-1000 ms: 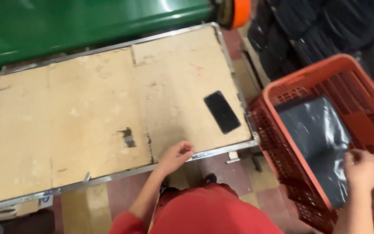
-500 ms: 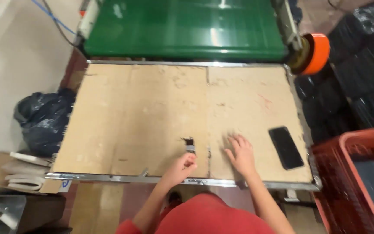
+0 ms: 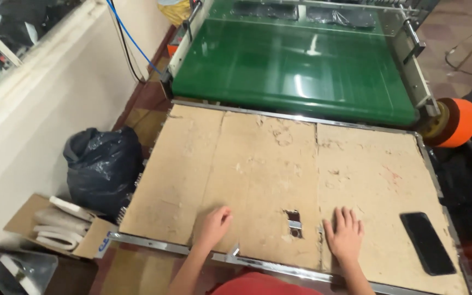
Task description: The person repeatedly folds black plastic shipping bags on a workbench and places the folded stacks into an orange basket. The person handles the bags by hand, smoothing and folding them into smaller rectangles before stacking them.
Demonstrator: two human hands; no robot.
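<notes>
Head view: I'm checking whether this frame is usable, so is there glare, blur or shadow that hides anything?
Head view: bright glare streaks on the green conveyor belt; the cardboard-covered table is evenly lit, with both hands sharp, left hand and right hand; the black phone is readable; the top-left corner is dark and unclear, and the black bag shows little detail.
</notes>
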